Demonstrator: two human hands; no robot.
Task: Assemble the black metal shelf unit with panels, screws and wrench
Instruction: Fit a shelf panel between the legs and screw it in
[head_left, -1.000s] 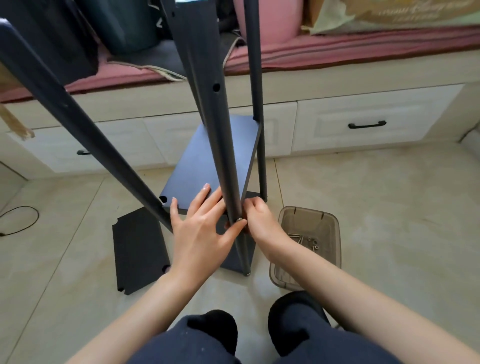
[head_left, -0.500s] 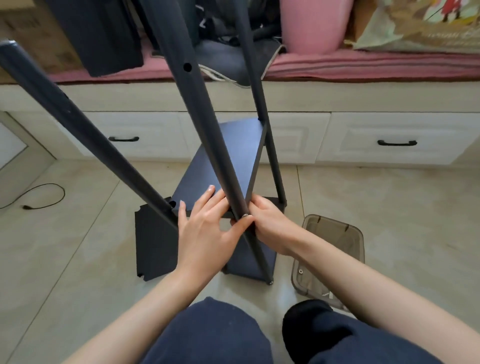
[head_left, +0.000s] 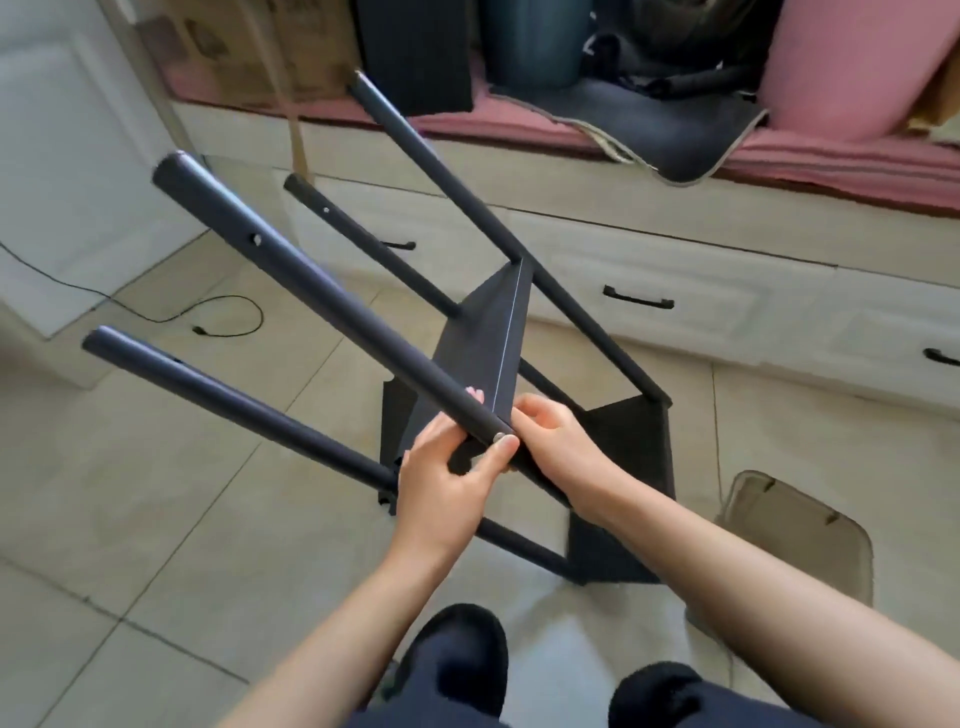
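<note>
The black metal shelf unit (head_left: 498, 343) is tipped over to the left, its four round posts pointing up and left. One panel sits between the posts; another panel (head_left: 631, 447) is at the lower end near the floor. My left hand (head_left: 447, 467) grips the nearest post (head_left: 322, 291) from below, thumb beside a silver screw (head_left: 500, 437) in that post. My right hand (head_left: 556, 447) holds the same joint from the right, fingers curled on the panel's corner. No wrench is visible.
A clear brownish plastic tray (head_left: 800, 540) lies on the tiled floor at the right. White drawers (head_left: 675, 291) under a pink-cushioned bench run along the back. A black cable (head_left: 218, 312) trails on the floor at left. My knees are at the bottom edge.
The shelf unit has tilted from upright over to the left, so the posts' free ends now show. Both hands stayed at the same joint. The view has shifted to the left.
</note>
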